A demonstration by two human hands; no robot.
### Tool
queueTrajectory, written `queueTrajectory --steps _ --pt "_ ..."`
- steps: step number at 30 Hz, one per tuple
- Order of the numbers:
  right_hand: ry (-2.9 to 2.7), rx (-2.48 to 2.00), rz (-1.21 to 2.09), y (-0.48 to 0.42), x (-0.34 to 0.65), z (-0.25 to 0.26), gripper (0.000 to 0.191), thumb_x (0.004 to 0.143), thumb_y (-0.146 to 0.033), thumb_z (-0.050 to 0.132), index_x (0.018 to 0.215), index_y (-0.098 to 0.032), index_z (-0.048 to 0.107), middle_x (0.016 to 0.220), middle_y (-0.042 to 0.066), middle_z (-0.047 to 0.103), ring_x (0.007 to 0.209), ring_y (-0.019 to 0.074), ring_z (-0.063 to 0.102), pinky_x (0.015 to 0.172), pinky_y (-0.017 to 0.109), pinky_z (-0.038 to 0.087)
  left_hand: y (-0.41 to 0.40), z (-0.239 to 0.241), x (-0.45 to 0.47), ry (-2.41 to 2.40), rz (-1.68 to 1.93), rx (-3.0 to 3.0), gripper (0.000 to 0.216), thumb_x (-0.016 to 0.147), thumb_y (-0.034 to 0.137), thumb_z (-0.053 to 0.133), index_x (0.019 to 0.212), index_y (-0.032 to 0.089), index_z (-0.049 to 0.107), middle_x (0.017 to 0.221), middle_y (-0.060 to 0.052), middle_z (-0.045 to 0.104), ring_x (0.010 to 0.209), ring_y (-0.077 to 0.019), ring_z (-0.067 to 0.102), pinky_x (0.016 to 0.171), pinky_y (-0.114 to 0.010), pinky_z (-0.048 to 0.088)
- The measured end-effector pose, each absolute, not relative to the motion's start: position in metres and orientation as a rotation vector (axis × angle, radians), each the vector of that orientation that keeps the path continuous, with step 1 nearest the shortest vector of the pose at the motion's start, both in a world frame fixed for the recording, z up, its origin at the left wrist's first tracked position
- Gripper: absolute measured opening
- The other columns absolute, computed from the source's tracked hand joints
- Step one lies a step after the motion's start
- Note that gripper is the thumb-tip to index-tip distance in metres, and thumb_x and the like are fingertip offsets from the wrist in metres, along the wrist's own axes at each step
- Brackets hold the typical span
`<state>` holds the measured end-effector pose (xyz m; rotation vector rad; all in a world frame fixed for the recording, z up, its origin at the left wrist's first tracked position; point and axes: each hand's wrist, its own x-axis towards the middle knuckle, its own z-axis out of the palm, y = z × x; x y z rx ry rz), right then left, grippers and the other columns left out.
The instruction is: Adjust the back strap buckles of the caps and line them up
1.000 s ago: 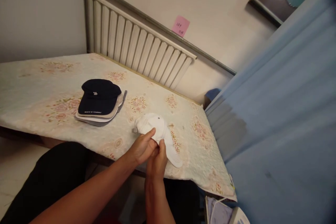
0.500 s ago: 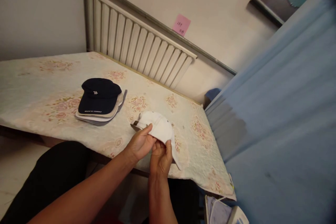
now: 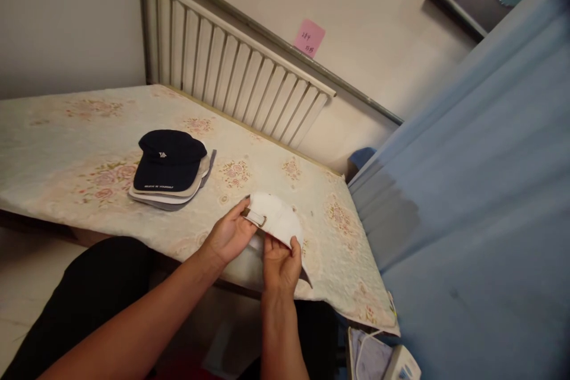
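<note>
Both hands hold a white baseball cap (image 3: 279, 218) above the front edge of the bed-like table, its back strap and metal buckle facing me and its brim pointing down to the right. My left hand (image 3: 231, 234) grips the cap's back edge by the strap's end. Under the crown, my right hand (image 3: 282, 261) has its fingers inside and its thumb on the rim. To the left lies a stack of caps, with a dark navy cap (image 3: 170, 160) on top bearing a small white emblem; beige, white and grey brims show beneath it.
A floral cover (image 3: 249, 148) spreads over the surface. Behind it are a white radiator (image 3: 231, 65) and a pink note (image 3: 309, 38) on the wall. A blue curtain (image 3: 481, 190) hangs at the right. A white device (image 3: 402, 364) with a cord sits low at the right.
The white cap has shifted slightly right and turned, so its strap and buckle show more. My left hand has moved from the cap's lower rim to the strap end.
</note>
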<state>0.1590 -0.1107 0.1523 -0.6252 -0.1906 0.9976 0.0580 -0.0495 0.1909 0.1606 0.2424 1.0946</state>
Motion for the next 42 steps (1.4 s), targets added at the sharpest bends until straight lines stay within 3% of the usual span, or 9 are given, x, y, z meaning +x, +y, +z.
queueTrajectory --steps 8,19,25,28,31,36,42 --pt "-0.358 -0.566 0.996 -0.113 0.153 0.157 0.046 0.087 -0.035 0.049 0.131 -0.023 0.048 0.131 0.008 0.060 0.120 0.0196 0.057 0.109 0.047 0.036 -0.060 0.184 0.064 0.197 1.092 0.283 0.024 0.089 0.008 0.046 0.099 0.015 0.067 0.100 -0.006 0.071 0.096 -0.0151 0.066 0.089 -0.028 0.052" --pt "-0.320 -0.619 1.006 -0.112 0.154 0.169 0.043 0.087 -0.028 0.050 0.128 -0.015 0.049 0.126 0.012 0.062 0.113 0.0182 0.061 0.110 0.045 0.036 -0.058 0.187 0.060 0.206 1.074 0.287 0.021 0.088 0.012 0.048 0.100 0.013 0.066 0.117 -0.013 0.064 0.111 -0.0200 0.059 0.094 -0.029 0.050" --pt "-0.418 -0.607 0.976 -0.114 0.147 0.177 0.043 0.086 -0.027 0.052 0.127 -0.013 0.050 0.123 0.012 0.064 0.114 0.0209 0.060 0.109 0.048 0.036 -0.067 0.189 0.069 0.199 1.050 0.285 0.022 0.090 0.016 0.047 0.103 0.014 0.065 0.115 -0.012 0.065 0.103 -0.0187 0.062 0.090 -0.029 0.051" --pt "-0.445 -0.638 0.968 -0.111 0.141 0.182 0.044 0.085 -0.028 0.054 0.126 -0.011 0.050 0.120 0.012 0.066 0.112 0.0204 0.061 0.109 0.045 0.036 -0.071 0.192 0.072 0.184 1.015 0.268 0.024 0.091 0.016 0.046 0.106 0.014 0.064 0.110 -0.011 0.066 0.094 -0.0157 0.065 0.089 -0.029 0.052" --pt "-0.454 -0.678 0.947 -0.106 0.140 0.188 0.042 0.085 -0.030 0.052 0.122 -0.010 0.053 0.117 0.012 0.067 0.112 0.0213 0.061 0.107 0.045 0.040 -0.071 0.195 0.071 0.188 1.010 0.187 0.027 0.092 0.015 0.044 0.112 0.013 0.062 0.110 -0.010 0.067 0.097 -0.0150 0.065 0.092 -0.027 0.051" --pt "-0.431 -0.606 0.987 -0.108 0.147 0.200 0.039 0.086 -0.028 0.050 0.121 -0.012 0.054 0.115 0.011 0.068 0.113 0.0217 0.061 0.106 0.047 0.040 -0.063 0.200 0.062 0.187 1.036 0.019 0.038 0.096 0.020 0.035 0.129 0.006 0.048 0.115 -0.016 0.066 0.108 -0.0200 0.063 0.091 -0.031 0.054" --pt "-0.377 -0.575 1.005 -0.117 0.165 0.202 0.040 0.086 -0.027 0.051 0.124 -0.016 0.053 0.124 0.011 0.063 0.118 0.0222 0.058 0.108 0.051 0.037 -0.052 0.204 0.053 0.216 1.068 -0.075 0.043 0.096 0.022 0.036 0.134 0.004 0.042 0.106 -0.019 0.069 0.099 -0.0233 0.068 0.083 -0.036 0.058"
